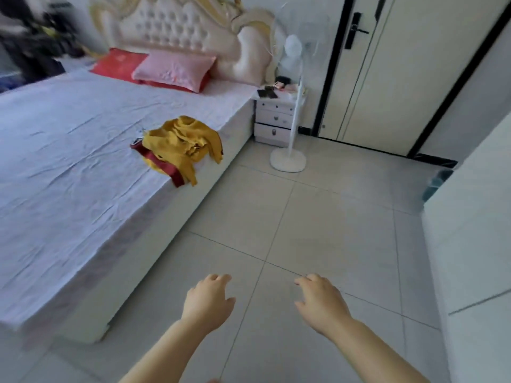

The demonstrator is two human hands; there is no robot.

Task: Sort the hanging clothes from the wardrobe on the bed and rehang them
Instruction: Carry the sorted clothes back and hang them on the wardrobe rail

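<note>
A crumpled yellow garment (182, 142) lies on the bed (69, 161) near its right edge, on top of a dark red garment (166, 167) whose end hangs over the side. My left hand (208, 301) and my right hand (320, 301) hover over the tiled floor, well below and right of the clothes. Both hands hold nothing, with fingers loosely curled. A white wardrobe side (475, 230) stands at the right edge. Its inside is hidden.
A red pillow (119, 64) and a pink pillow (172, 69) lie at the tufted headboard. A white nightstand (276, 120) and a standing fan (291, 106) sit beside the bed. A closed door (387, 78) is behind. Dark clothes (30, 37) hang at far left.
</note>
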